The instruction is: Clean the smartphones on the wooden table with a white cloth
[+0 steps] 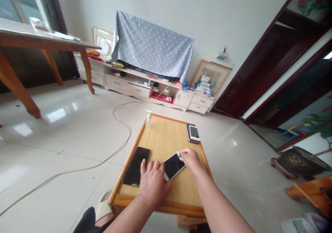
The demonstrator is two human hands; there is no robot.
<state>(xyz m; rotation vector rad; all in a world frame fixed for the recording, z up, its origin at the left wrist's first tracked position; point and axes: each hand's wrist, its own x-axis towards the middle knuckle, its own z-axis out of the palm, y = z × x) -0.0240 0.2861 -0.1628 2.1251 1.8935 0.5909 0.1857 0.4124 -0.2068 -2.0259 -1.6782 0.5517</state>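
Media cabinet [121, 84]: white, low and long, drawers plus open shelves, on the far side of the room.
Curved-leg table [18, 30]: brown wood, off to the left.
Polka-dot cloth [155, 48]: grey-blue, draped over something wide and upright on the cabinet.
Bench [166, 131]: low, yellow wood-grain top, orange-brown rim, directly in front of the person. Carries the phones.
Left hand [153, 181]: back up, over the near part of the bench. Thumb and forefinger at the left end of the white smartphone [173, 167], holding it there; little finger overlaps the right edge of the black smartphone [135, 167], can't tell if it touches.
Right hand [191, 159]: at the phone's far right end, fingers in a narrow pinch on a white wipe [178, 154].
Black smartphone: dark screen up, near-left area of the bench, long side roughly along the left rim.
White smartphone: between the two hands, set at an angle, dark screen up. Can't tell if flat on the bench or slightly lifted.
Phone stack [193, 133]: by the right rim, white-framed unit on top, apart from both hands.
Pump bottle [148, 119]: clear body, pale green pump, upright at the far left corner.
White wipe: bunched, against the phone's upper right end; cloth or paper, can't tell.
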